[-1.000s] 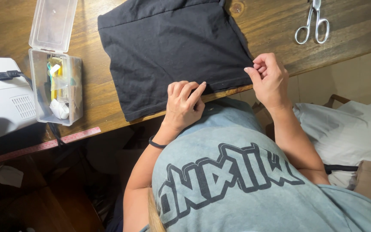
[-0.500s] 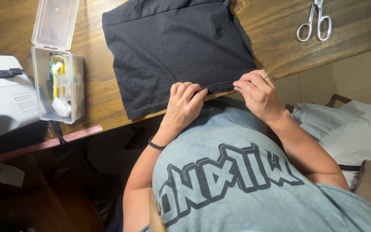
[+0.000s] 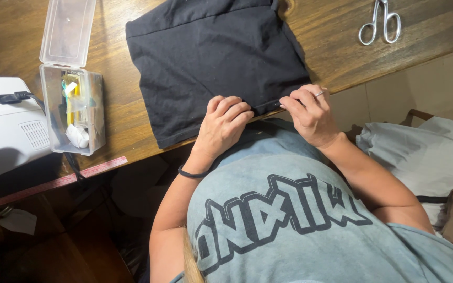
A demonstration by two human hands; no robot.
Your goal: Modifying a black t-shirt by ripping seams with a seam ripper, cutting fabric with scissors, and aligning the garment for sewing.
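Scissors (image 3: 379, 22); clear plastic box (image 3: 73, 107); white machine (image 3: 6, 126).

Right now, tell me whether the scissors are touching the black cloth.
Apart. The head view shows the scissors lying on the wooden table to the right of the black cloth, with bare wood plainly between them.

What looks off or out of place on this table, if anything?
Nothing damaged or spilled. The black fabric overhangs the wooden table at its near edge, where the left hand presses it and the right hand pinches its hem. The clear plastic box stands open; the scissors lie apart.
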